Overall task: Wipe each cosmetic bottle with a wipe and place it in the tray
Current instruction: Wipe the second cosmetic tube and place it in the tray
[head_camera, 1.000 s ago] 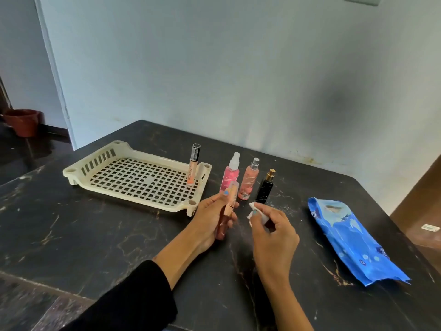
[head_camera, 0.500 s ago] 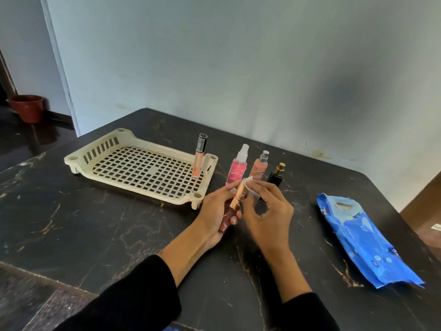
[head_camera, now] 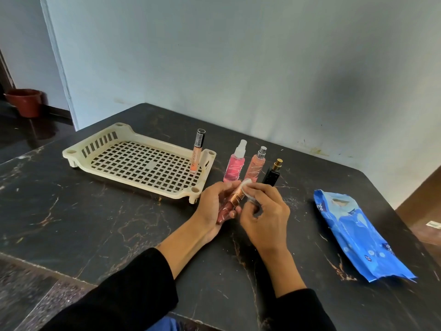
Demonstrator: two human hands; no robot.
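- tabletop [head_camera: 119, 223]: dark, fills the lower frame.
- tray [head_camera: 133, 185]: left of centre; one peach tube [head_camera: 197, 151] stands upright at its right end.
- wipe pack [head_camera: 358, 235]: lower right, well apart.
- left hand [head_camera: 212, 206]: fingers curl round the gloss tube [head_camera: 229, 206], held tilted at frame centre.
- right hand [head_camera: 265, 211]: fingers pinch the white wipe [head_camera: 247, 187] onto the tube's cap end; best to turn the tube so every side is wiped.
- three spray bottles [head_camera: 235, 163] wait just behind.
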